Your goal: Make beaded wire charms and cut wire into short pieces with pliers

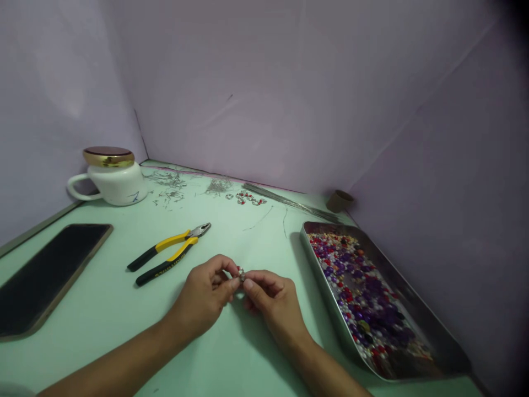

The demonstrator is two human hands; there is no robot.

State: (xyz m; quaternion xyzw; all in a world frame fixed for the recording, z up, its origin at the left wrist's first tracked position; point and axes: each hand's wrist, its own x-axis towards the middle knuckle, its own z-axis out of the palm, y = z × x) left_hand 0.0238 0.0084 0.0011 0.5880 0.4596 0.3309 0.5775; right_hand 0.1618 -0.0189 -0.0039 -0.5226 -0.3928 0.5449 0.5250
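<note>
My left hand (pixel 206 295) and my right hand (pixel 275 306) meet over the middle of the pale green table (pixel 231 364). Between their fingertips is a small ring-like beaded piece (pixel 242 274) with red and silvery white parts. Both hands are closed in a pinch on it, thumbs toward me. The fingers cover much of it, so its exact shape cannot be made out. Left of my left hand lie pliers (pixel 173 251) with black and yellow handles, their jaws pointing away to the right.
A metal tray (pixel 336 309) of mixed beads stands at right. Farther back lie a bundle of wires (pixel 285 201), several red-beaded rings (pixel 248 198), cut wire bits (pixel 167 184) and a brown cardboard tube (pixel 339 201). A lidded white mug (pixel 118 184) and a phone (pixel 52 281) sit at left.
</note>
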